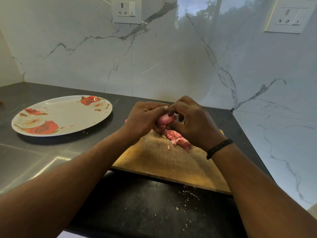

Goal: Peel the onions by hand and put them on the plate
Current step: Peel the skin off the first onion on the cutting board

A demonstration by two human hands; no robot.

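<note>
Left hand (pixel 143 117) and right hand (pixel 192 122) together, fingers pinching small pink peeled onion (pixel 165 119) above worn wooden cutting board (pixel 164 157); pink skin scraps (pixel 178 139) underneath; round rose-patterned plate (pixel 68 115) well left.

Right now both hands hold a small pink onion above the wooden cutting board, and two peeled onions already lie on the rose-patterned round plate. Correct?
Not quite. The head view shows no onions on the rose-patterned round plate. The left hand and right hand do hold the small pink onion above the wooden cutting board.
</note>
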